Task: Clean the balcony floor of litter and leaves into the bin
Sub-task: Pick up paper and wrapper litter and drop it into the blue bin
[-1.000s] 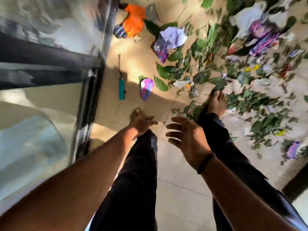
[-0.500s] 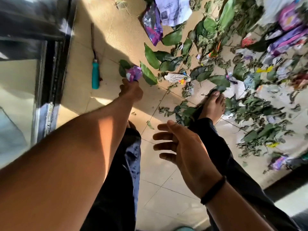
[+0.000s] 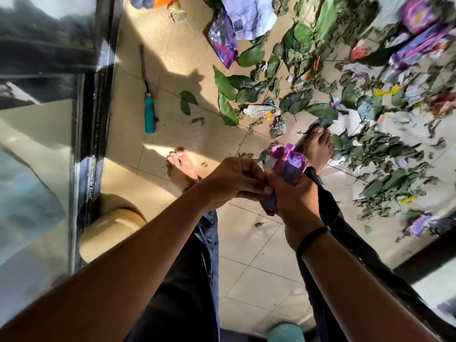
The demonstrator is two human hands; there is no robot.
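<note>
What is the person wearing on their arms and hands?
Both forearms are bare, with no sleeves showing. The left hand wears nothing. The right hand has a thin black band around its wrist. No gloves or rings are visible.

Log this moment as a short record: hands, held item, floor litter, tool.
left hand: pinches the wrapper
right hand: grips the wrapper
wrapper: purple, crumpled, held off the floor between both hands
leaves: scattered on the tiles ahead, mixed with paper and other wrappers
screwdriver: teal handle, lying on the floor near the door frame
bin: not identifiable
</note>
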